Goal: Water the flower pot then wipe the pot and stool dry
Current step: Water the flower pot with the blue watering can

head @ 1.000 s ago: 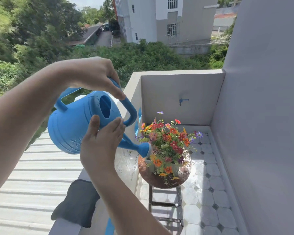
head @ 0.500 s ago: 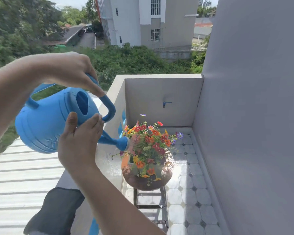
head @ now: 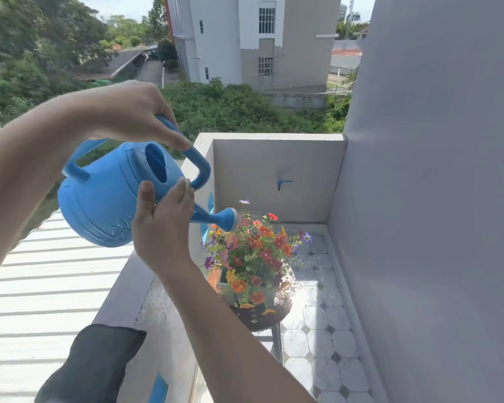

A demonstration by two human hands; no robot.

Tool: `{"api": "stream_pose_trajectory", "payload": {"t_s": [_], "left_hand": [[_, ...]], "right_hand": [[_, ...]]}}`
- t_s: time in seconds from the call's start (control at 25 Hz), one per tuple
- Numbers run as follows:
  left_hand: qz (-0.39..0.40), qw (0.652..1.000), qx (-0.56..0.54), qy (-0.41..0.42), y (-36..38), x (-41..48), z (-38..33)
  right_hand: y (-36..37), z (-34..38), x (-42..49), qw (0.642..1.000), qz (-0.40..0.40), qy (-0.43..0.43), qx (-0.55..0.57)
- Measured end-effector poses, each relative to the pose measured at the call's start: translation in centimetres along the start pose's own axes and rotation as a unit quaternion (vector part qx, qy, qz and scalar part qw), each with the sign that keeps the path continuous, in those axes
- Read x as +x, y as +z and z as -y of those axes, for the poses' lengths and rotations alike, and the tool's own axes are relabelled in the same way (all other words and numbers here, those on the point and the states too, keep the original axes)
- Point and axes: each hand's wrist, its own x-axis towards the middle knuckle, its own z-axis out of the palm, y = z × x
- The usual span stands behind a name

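A blue watering can is tilted with its spout rose over the flowers, and fine water sprays from it. My left hand grips the can's top handle. My right hand lies flat against the can's side near the spout, fingers up. The flowers, red, orange and purple, fill a pale pot that is mostly hidden by them. The pot stands on a round brown stool with wet drops on its top and a dark metal frame below.
A dark grey cloth lies on the wet parapet ledge at lower left. A blue tap juts from the back wall. A grey wall closes the right side; the tiled floor is narrow and wet.
The can's spout has risen and moved right, now above the flowers rather than beside them. My view has shifted, and both hands stay on the can.
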Motion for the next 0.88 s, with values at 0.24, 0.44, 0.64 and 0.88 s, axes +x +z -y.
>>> {"api": "stream_pose_trajectory", "payload": {"t_s": [0.24, 0.44, 0.64, 0.88], "left_hand": [[0.034, 0.999, 0.037, -0.011, 0.0, 0.3, 0.4], [0.073, 0.997, 0.003, -0.009, 0.6, 0.3, 0.4], [0.042, 0.999, -0.025, 0.0, 0.9, 0.5, 0.8], [0.06, 0.997, 0.049, -0.03, 0.5, 0.6, 1.5]], "right_hand": [[0.8, 0.3, -0.7, 0.997, 0.047, 0.037, 0.039], [0.7, 0.1, -1.7, 0.996, 0.035, 0.069, 0.038], [-0.2, -0.1, -0.7, 0.999, 0.027, 0.047, -0.003], [1.5, 0.3, -0.8, 0.996, 0.066, 0.053, 0.039]]}}
